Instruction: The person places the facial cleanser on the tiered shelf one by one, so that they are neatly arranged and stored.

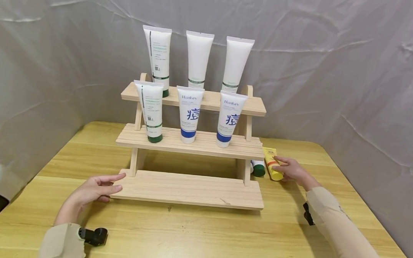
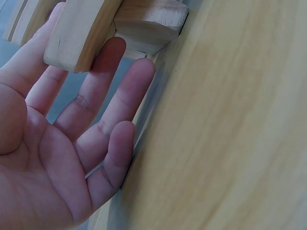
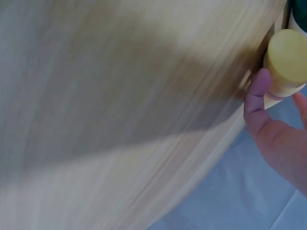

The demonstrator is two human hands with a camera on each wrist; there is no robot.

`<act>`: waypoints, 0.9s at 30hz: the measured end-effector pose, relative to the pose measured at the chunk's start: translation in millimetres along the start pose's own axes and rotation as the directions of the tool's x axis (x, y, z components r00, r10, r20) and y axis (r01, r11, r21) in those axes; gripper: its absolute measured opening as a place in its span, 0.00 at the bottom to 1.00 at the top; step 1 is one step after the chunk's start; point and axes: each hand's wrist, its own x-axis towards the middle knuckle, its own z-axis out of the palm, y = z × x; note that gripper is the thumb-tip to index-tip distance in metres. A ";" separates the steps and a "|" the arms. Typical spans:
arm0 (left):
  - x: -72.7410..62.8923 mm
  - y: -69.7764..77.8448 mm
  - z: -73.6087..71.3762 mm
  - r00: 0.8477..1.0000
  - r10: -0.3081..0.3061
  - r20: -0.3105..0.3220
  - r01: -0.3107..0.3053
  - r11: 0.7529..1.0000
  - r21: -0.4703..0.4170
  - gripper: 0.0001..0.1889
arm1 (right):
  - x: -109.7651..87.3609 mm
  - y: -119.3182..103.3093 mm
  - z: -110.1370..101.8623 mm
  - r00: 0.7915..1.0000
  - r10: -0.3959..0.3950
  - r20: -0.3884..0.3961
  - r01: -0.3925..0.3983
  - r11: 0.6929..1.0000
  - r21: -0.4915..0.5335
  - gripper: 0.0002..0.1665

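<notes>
A three-tier wooden display rack [image 1: 190,188] stands on the table. My left hand [image 1: 93,189] holds the left end of its bottom board; in the left wrist view, the left hand's fingers [image 2: 108,60] reach around the board's end [image 2: 79,36]. To the right of the rack, my right hand [image 1: 291,170] grips a yellow tube [image 1: 271,164] lying on the table. Its yellow cap [image 3: 288,55] shows beside the thumb in the right wrist view. A green-capped tube [image 1: 259,168] lies next to it, partly hidden behind the rack.
Three white tubes [image 1: 198,55] stand on the top tier. On the middle tier are a white tube with a green cap [image 1: 153,109] and two blue-and-white tubes [image 1: 190,113]. Grey cloth [image 1: 299,71] hangs behind the wooden table [image 1: 188,236].
</notes>
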 end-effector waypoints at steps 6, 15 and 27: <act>0.5 -0.6 -0.1 1.000 -0.001 0.003 0.001 1.000 -0.002 0.23 | 1.0 -0.8 -0.5 1.000 0.005 0.017 -0.004 0.999 -0.045 0.37; 0.4 -1.5 -0.3 1.000 -0.003 0.005 0.002 1.000 0.007 0.23 | -6.3 -4.2 -4.1 0.998 -0.007 0.060 0.010 0.998 -0.058 0.33; 1.1 -1.7 -0.5 1.000 0.003 0.019 -0.004 1.000 0.023 0.22 | -19.9 4.3 -4.1 1.000 0.031 -0.004 -0.030 0.998 0.057 0.34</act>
